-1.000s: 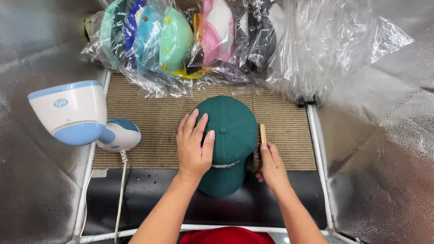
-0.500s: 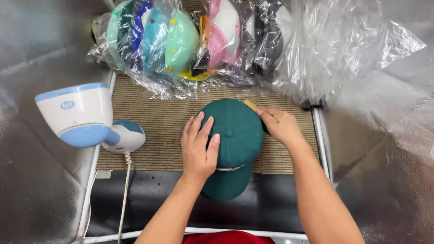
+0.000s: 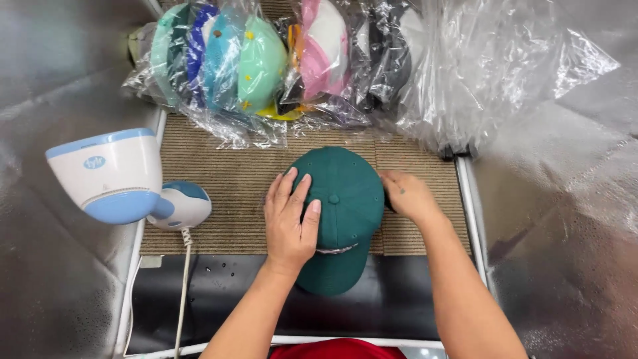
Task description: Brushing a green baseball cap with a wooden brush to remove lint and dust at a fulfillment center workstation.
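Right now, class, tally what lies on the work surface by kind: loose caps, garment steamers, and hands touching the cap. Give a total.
Loose green cap: 1
White and blue garment steamer: 1
Hands on the cap, left hand and right hand: 2
Total: 4

Steamer, bagged caps and loose plastic around a ribbed mat

A white and blue garment steamer point(image 3: 126, 178) lies at the left edge of the brown ribbed mat point(image 3: 219, 179), its white cord point(image 3: 181, 292) running toward the near side. Along the far edge sits a row of caps in clear plastic bags point(image 3: 266, 60), teal, blue, mint, pink and dark ones. Crumpled clear plastic sheeting point(image 3: 505, 73) piles up at the far right. Silver foil-like lining point(image 3: 46, 73) covers the surfaces on both sides.
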